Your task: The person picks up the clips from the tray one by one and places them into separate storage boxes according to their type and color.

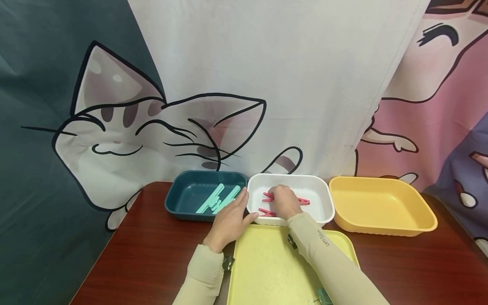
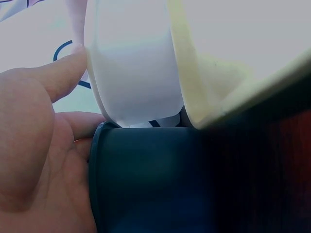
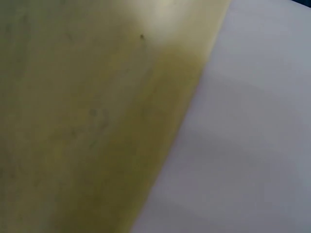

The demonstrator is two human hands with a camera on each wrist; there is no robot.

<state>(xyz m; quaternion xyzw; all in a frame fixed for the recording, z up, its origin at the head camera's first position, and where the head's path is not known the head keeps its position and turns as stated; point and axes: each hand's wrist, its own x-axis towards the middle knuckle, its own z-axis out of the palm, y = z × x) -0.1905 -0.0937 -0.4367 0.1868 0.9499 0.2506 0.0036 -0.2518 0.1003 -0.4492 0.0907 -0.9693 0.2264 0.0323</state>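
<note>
Red clips [image 1: 304, 202] flank the right hand [image 1: 284, 201], grip impossible to tell, inside the white bin [image 1: 314, 186], unclenched left hand [image 1: 230, 221] at its near-left corner.

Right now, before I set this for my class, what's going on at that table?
A person's right hand reaches into the white tub, among the red pegs; whether it grips one is hidden from view. The left hand rests at the neighbouring rims of the white tub and the dark teal tub, which holds mint pegs. A yellow tub stands to the right, and a yellow tray lies in front.
</note>
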